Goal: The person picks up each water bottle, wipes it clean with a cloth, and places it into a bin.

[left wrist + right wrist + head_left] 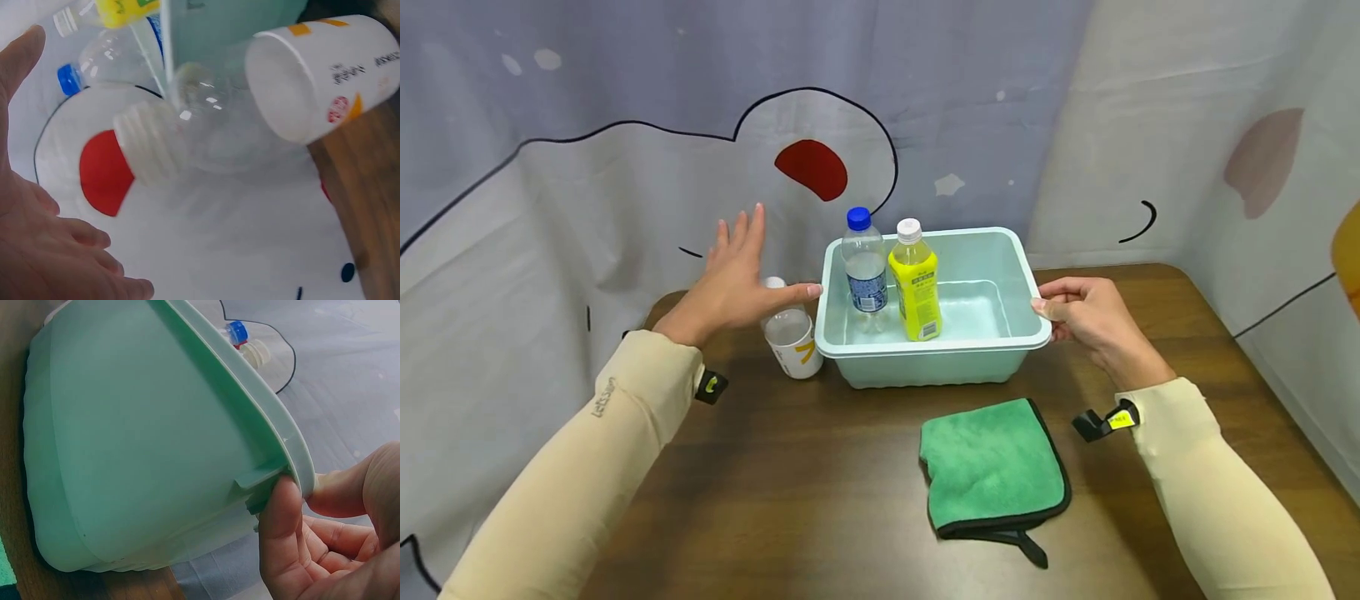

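A pale green plastic basin (932, 368) stands on the wooden table, holding a clear blue-capped bottle (867, 283) and a white-capped bottle with a yellow label (914, 287). My right hand (1092, 323) pinches its right rim, thumb on top and fingers underneath, as the right wrist view shows. My left hand (730, 279) is spread, fingers straight and upward, with the thumb tip right at the basin's left rim. Below that hand is a white paper cup (799, 354) with orange marks, its mouth turned up. A clear bottle (212, 119) with a ribbed translucent neck overlaps it in the left wrist view.
In front of the basin, a folded green cloth (992, 467) with black edging and a loop lies on the brown table (775, 500). Behind rises a pale printed curtain (962, 100) close to the table's back edge. Each wrist wears a strapped black device.
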The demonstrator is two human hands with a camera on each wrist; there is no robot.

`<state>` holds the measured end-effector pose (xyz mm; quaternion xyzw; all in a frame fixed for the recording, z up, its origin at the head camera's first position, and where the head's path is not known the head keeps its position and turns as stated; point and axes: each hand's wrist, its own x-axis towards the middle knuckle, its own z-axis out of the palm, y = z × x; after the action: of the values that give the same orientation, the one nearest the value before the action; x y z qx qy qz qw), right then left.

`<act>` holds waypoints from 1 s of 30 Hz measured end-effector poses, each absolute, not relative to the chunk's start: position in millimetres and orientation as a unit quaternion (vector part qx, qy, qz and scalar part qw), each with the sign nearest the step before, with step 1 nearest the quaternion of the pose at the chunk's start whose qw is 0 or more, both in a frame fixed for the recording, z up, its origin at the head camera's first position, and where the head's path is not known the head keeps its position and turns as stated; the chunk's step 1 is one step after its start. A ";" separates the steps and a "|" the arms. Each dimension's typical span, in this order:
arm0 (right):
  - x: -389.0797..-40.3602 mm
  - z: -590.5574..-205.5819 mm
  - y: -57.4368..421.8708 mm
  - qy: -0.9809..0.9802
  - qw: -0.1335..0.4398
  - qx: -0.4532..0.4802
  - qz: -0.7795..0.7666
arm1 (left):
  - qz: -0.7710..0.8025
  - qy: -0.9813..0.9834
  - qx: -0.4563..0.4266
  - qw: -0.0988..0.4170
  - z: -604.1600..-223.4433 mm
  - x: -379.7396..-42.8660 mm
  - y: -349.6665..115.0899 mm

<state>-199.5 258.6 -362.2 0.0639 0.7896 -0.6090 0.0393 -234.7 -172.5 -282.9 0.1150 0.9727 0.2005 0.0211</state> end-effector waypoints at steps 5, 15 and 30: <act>-199.4 -362.8 259.7 0.790 0.045 0.061 -0.609 | 0.216 0.971 0.103 0.027 -294.7 -235.4 -186.8; -198.4 -364.2 260.5 0.787 0.043 0.054 -0.614 | 0.295 0.950 0.081 0.056 -339.0 -231.6 -209.4; -198.7 -364.5 262.1 0.789 0.046 0.049 -0.611 | 0.430 0.898 0.083 0.034 -382.5 -226.3 -208.7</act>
<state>-198.7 262.1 -364.5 0.0492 0.7888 -0.6110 0.0457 -226.3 -208.7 -382.5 0.0827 0.8983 0.4302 0.0344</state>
